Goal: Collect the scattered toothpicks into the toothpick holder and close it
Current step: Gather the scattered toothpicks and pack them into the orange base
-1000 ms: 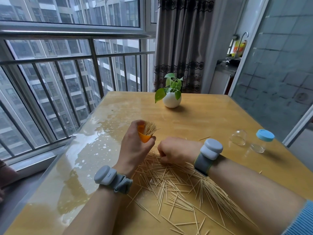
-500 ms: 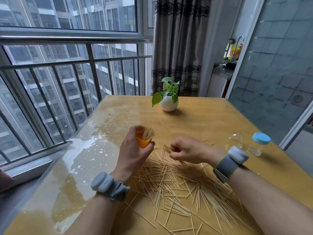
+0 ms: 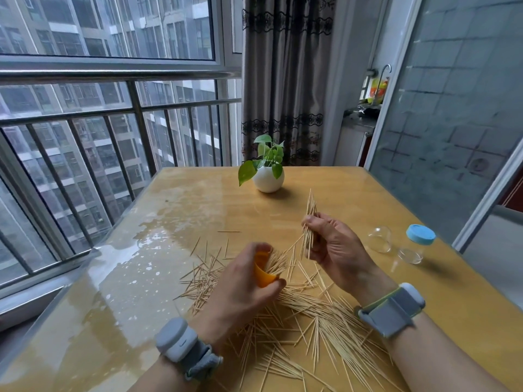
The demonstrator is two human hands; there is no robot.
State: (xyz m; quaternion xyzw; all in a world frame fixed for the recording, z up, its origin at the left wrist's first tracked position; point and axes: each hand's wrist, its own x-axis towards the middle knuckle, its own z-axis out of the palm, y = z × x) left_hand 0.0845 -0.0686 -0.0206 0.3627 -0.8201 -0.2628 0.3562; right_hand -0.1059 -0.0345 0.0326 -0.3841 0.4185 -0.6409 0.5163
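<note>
My left hand [image 3: 240, 292] grips an orange toothpick holder [image 3: 261, 271], tilted toward the right, with a tuft of toothpicks sticking out of its mouth. My right hand [image 3: 336, 247] is raised above the table, palm toward me, and pinches a bundle of toothpicks [image 3: 310, 222] that points up and away. Many loose toothpicks [image 3: 305, 321] lie scattered on the yellow table [image 3: 353, 199] under and between both hands. A clear dome-shaped cover [image 3: 379, 239] lies on the table to the right of my right hand.
A small clear jar with a blue lid [image 3: 416, 244] lies on its side near the table's right edge. A white round pot with a green plant [image 3: 267, 172] stands at the far middle. The table's left half is wet and shiny, by the window railing.
My right hand has lifted off the pile with a bundle of toothpicks and turned palm up. My left hand with the holder has stayed about where it was.
</note>
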